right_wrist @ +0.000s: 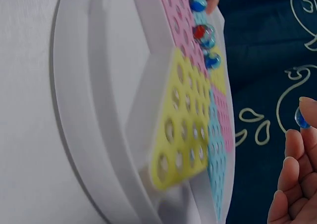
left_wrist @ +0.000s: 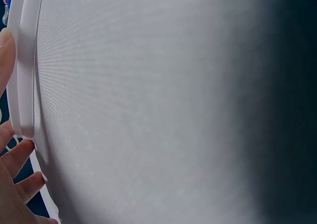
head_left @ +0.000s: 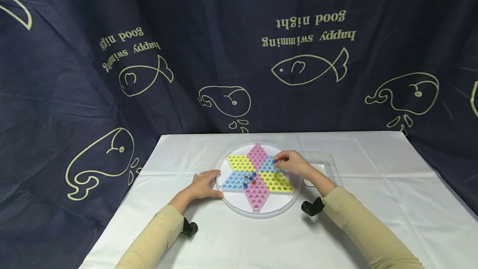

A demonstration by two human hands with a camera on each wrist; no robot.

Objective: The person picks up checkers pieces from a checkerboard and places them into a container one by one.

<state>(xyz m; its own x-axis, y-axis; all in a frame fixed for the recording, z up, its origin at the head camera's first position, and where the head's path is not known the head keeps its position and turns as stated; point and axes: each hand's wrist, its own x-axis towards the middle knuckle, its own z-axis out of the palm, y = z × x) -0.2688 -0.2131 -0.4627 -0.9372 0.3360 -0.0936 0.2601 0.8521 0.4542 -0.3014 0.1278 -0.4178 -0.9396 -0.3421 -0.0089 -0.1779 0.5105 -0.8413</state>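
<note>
My right hand (head_left: 294,163) pinches a blue glass marble (right_wrist: 301,118) between thumb and fingertip, above the far-right light-blue section of a star-shaped Chinese checkers board (head_left: 257,214). The board is round and white, with pink, yellow and blue sections full of holes. At its left edge, my left hand (head_left: 203,184) rests with spread fingers, thumb and fingertips touching the rim, as the left wrist view also shows. Several blue and red-tinted marbles (head_left: 245,186) sit near the star's centre, around the left blue and near pink sections.
A clear plastic tray (head_left: 330,163) lies behind the right forearm, to the right of the board. White cloth (head_left: 239,244) covers the table. A dark curtain (head_left: 239,61) with fish and whale drawings hangs behind it. Black wrist-worn devices (head_left: 313,206) hang under both sleeves.
</note>
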